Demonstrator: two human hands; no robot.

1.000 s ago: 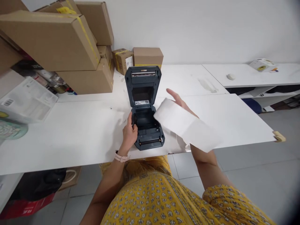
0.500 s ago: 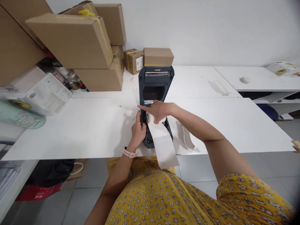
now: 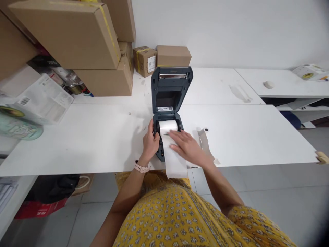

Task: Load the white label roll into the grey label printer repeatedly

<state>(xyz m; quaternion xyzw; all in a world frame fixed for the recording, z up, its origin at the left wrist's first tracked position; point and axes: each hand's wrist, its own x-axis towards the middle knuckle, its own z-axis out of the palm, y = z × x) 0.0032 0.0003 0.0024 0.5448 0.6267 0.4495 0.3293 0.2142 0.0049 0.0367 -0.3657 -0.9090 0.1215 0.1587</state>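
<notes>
A dark label printer (image 3: 171, 91) stands on the white table with its lid raised. Inside its bay lies a white label roll (image 3: 168, 126), and a strip of label paper (image 3: 175, 168) runs from it toward me, past the table's front edge. At the printer's left side, my left hand (image 3: 151, 144) grips the housing, thumb near the roll holder. My right hand (image 3: 189, 145) lies flat over the strip just below the roll, fingers stretched out together. Part of the strip and the printer's right front are hidden under it.
Right of the printer lies a small core with a curled strip of backing paper (image 3: 205, 142). Cardboard boxes (image 3: 102, 82) are stacked at the back left, with a smaller box (image 3: 174, 56) behind the printer. A mint-green bottle (image 3: 22, 129) lies at the left.
My right hand has moved from above the roll down and right onto the paper strip, uncovering the roll in the bay. The strip now hangs straighter. My left hand stays at the printer's side.
</notes>
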